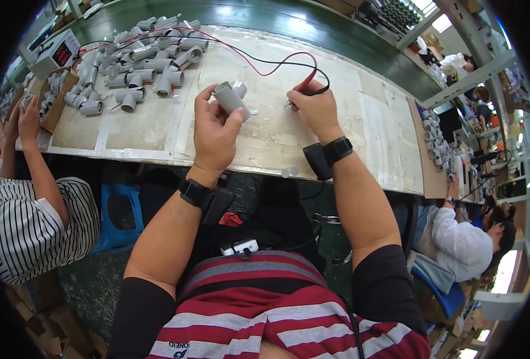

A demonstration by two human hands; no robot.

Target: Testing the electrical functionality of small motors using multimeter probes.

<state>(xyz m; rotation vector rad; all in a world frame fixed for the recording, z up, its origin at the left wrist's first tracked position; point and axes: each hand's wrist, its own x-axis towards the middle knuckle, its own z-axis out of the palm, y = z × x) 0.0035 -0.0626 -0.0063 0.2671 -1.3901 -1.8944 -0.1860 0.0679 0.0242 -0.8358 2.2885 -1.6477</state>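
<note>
My left hand (213, 139) is closed around a grey T-shaped plastic tube fitting (229, 100), held tilted above the worktable (265, 140). A small pale tip sticks out of its lower end, next to my thumb. To the right, my right hand (318, 116) pinches the ends of a pair of test leads, one red (306, 81) and one black (321, 90). A thin metal tip shows at its fingertips, apart from the fitting. Both leads arc back across the table toward a grey meter box (57, 54) with a red lit display at the far left.
Many similar grey fittings (148, 63) lie heaped at the back left. Beyond runs a green conveyor belt (277, 27). Two small round discs (290, 172) sit at the near edge. People work on either side: a striped sleeve (52, 203) at left, a white shirt (465, 239) at right.
</note>
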